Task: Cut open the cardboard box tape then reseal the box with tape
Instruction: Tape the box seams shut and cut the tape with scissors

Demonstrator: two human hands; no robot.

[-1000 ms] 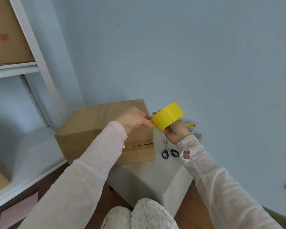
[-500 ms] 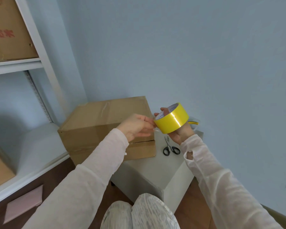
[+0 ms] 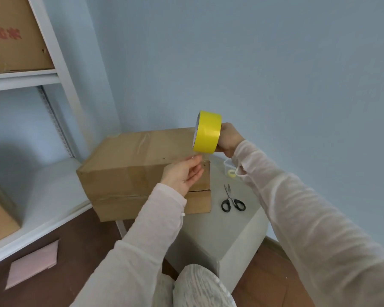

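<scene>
From my head camera, the box lies shut in the corner, its right end on a pale stool and its left end toward the white rack. Clear tape shines in a strip across its top.

My right hand is raised above the box's right end. Its fingers are curled round the far side of the yellow tape, gripping the roll on edge so its broad yellow band faces me.

My left hand hangs in front of the box's right end, just under the roll, palm turned up and fingers loosely bent. A short, clear-looking strip runs down from the roll to my fingertips. I cannot tell whether they pinch it or only touch it.

Right of the box, black-handled scissors lie closed on the stool. Behind them, near the box's right side, a small clear tub sits partly hidden by my right sleeve.

Left of the box and higher, another carton stands on the rack. On the floor below and left of the box lies a pink sheet.
</scene>
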